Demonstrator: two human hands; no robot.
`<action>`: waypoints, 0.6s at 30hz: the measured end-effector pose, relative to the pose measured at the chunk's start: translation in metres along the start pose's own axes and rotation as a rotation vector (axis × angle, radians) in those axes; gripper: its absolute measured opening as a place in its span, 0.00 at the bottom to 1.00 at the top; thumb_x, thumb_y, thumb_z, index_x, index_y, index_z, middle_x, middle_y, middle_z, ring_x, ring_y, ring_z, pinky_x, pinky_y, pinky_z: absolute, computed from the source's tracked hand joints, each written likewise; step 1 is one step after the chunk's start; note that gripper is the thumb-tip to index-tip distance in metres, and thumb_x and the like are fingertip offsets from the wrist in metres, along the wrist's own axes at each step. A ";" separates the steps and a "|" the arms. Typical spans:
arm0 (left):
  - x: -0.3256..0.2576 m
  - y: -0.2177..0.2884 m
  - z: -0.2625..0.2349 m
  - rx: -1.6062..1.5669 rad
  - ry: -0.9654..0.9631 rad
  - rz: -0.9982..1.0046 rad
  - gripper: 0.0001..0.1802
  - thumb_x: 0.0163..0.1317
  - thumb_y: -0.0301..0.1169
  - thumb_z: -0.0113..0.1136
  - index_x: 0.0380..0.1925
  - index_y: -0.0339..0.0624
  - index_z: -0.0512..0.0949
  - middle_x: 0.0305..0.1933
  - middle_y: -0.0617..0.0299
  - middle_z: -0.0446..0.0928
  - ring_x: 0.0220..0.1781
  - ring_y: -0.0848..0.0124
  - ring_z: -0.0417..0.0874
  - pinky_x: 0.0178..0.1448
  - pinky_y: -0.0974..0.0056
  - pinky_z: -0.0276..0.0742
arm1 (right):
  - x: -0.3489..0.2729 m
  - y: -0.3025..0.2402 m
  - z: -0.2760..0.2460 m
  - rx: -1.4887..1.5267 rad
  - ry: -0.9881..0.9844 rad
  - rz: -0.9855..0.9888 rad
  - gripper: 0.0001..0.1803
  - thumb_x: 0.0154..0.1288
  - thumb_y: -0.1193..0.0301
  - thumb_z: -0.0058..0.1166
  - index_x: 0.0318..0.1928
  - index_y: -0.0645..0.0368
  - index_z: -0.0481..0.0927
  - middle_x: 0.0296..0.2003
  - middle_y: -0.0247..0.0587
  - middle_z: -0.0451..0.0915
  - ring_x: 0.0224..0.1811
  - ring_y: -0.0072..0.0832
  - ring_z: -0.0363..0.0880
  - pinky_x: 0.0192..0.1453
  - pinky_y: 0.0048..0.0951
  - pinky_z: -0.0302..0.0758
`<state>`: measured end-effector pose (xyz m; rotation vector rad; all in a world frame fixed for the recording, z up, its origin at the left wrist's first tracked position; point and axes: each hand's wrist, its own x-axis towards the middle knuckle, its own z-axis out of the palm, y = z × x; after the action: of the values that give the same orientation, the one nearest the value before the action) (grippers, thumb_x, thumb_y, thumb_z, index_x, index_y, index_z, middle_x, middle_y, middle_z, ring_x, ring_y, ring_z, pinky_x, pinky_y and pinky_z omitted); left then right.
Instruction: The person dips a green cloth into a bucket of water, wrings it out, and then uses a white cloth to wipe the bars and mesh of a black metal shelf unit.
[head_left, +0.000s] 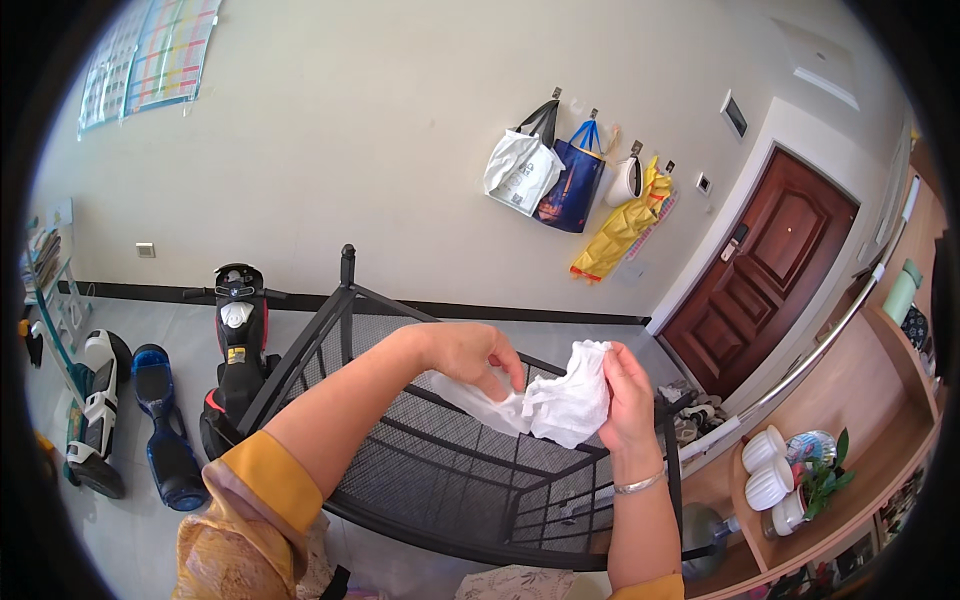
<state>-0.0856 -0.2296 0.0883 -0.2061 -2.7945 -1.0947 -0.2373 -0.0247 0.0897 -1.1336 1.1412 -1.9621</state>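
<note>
A crumpled white piece, like thin cloth or a small garment (pixel 570 398), is stretched between my hands above a black mesh rack. My right hand (pixel 630 402), with a silver bracelet at the wrist, pinches its right edge between thumb and fingers. The fingers of my left hand (pixel 468 358) bend down and close on its left part, where a thinner, see-through white stretch (pixel 485 402) hangs. Whether that stretch belongs to the same piece I cannot tell. Below both hands lies the black metal-framed rack (pixel 400 470) with mesh panels and a raised corner post.
At the left, a toy motorbike (pixel 237 350), a blue hoverboard (pixel 165 425) and a white one (pixel 97 410) stand on the floor. Bags (pixel 570 185) hang on the far wall. A wooden shelf (pixel 850 400) with white pots (pixel 768 480) rises at right, near a brown door (pixel 765 270).
</note>
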 end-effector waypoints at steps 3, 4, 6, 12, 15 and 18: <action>0.000 0.012 -0.005 -0.125 0.006 -0.048 0.15 0.54 0.35 0.66 0.42 0.45 0.82 0.35 0.64 0.79 0.41 0.71 0.78 0.51 0.69 0.72 | -0.003 -0.006 0.007 0.051 0.078 -0.014 0.10 0.75 0.69 0.44 0.47 0.62 0.73 0.39 0.36 0.80 0.40 0.22 0.79 0.47 0.25 0.77; -0.003 0.016 -0.007 -0.191 0.009 -0.101 0.13 0.55 0.34 0.66 0.40 0.44 0.81 0.34 0.66 0.78 0.40 0.73 0.77 0.50 0.70 0.71 | -0.005 -0.008 0.009 0.082 0.055 -0.015 0.10 0.74 0.70 0.44 0.48 0.62 0.73 0.39 0.36 0.80 0.40 0.22 0.79 0.47 0.26 0.78; -0.006 0.009 -0.009 -0.514 0.024 -0.006 0.09 0.57 0.32 0.62 0.37 0.43 0.81 0.33 0.69 0.78 0.37 0.78 0.76 0.47 0.72 0.71 | -0.008 -0.015 0.013 0.144 0.010 -0.016 0.10 0.74 0.70 0.44 0.48 0.62 0.73 0.40 0.37 0.80 0.40 0.23 0.79 0.47 0.26 0.78; 0.001 0.018 -0.003 -0.125 0.194 -0.162 0.08 0.57 0.31 0.62 0.34 0.39 0.81 0.31 0.67 0.80 0.35 0.75 0.79 0.44 0.70 0.74 | -0.001 0.009 -0.021 -0.994 0.255 -0.172 0.15 0.66 0.70 0.53 0.52 0.61 0.75 0.39 0.38 0.80 0.36 0.24 0.77 0.41 0.26 0.75; 0.000 -0.008 0.000 0.087 0.519 -0.125 0.08 0.54 0.32 0.62 0.31 0.40 0.83 0.28 0.63 0.82 0.31 0.72 0.80 0.40 0.67 0.76 | -0.002 0.013 -0.005 -1.249 0.178 -0.309 0.17 0.59 0.69 0.61 0.47 0.62 0.77 0.32 0.40 0.79 0.33 0.26 0.76 0.40 0.28 0.75; 0.002 -0.001 -0.004 -0.093 0.432 -0.039 0.10 0.52 0.35 0.68 0.29 0.39 0.84 0.25 0.64 0.81 0.28 0.72 0.80 0.37 0.67 0.76 | -0.012 -0.007 0.005 -1.120 -0.028 0.022 0.14 0.57 0.67 0.64 0.42 0.61 0.79 0.29 0.38 0.78 0.31 0.27 0.77 0.38 0.30 0.75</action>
<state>-0.0870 -0.2326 0.0909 0.0700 -2.3766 -1.1224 -0.2277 -0.0135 0.0930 -1.6090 2.3196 -1.1917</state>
